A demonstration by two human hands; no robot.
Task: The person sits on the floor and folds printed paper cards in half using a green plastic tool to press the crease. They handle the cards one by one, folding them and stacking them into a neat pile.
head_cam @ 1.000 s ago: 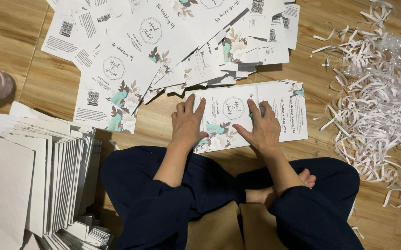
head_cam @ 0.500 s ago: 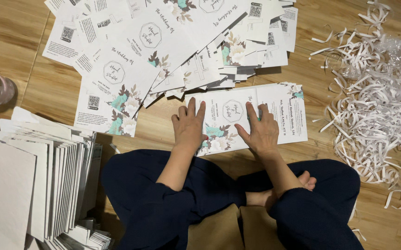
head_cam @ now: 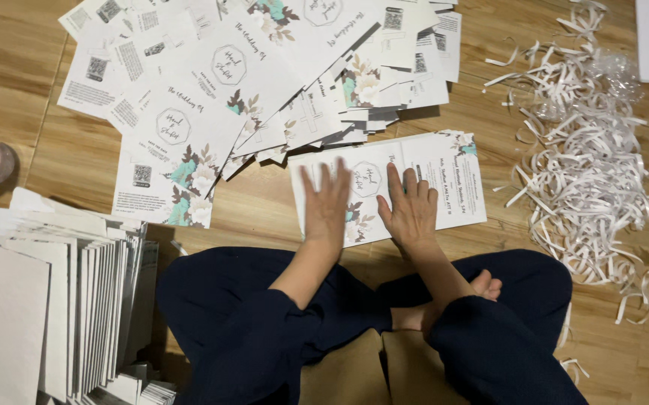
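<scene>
On floor — hands (head_cam: 369, 206) flat on card (head_cam: 444, 169) (edges free).

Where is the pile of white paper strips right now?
In the head view, the pile of white paper strips lies on the wooden floor at the right, just beyond the printed card under the right hand.

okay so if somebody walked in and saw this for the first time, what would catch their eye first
First, both hands, the left hand and the right hand, pressed flat side by side on a printed floral card on the wooden floor, just in front of the person's crossed legs. Behind it spreads a big overlapping heap of cards with the same flower print. A tangle of white paper strips lies to the right, and a stack of white envelopes stands at lower left.
</scene>
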